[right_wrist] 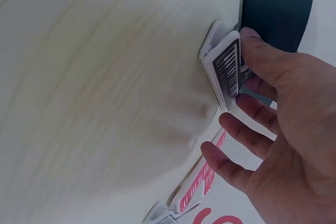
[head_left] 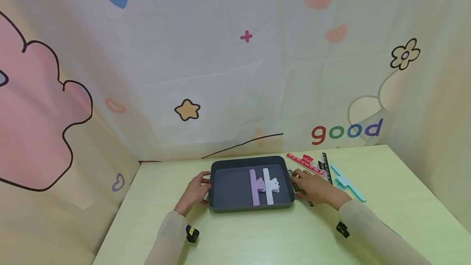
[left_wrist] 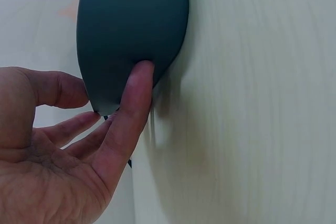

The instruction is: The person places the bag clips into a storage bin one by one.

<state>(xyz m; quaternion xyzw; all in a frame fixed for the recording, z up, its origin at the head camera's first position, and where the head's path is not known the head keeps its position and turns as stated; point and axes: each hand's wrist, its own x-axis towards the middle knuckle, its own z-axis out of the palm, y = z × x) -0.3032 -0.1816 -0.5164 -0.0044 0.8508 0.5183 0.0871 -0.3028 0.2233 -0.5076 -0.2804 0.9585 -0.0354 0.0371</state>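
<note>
A dark grey tray (head_left: 232,207) lies on the table, holding a purple clip (head_left: 254,189) and a white clip (head_left: 268,185) side by side. Against its left end rests my left hand (head_left: 195,191), with fingers (left_wrist: 137,85) touching the outer wall and rim. Just outside the right end, my right hand (head_left: 312,186) pinches a black-and-white clip with piano-key print (right_wrist: 228,69) between thumb and fingers. That clip stands tilted close beside the tray wall, and the hand hides part of it in the head view.
Right of the tray lie a red piano-key clip (head_left: 305,164), another black piano-key clip (head_left: 325,167) and a turquoise clip (head_left: 347,183). Behind the pale table (head_left: 243,236) hangs a printed curtain (head_left: 220,72).
</note>
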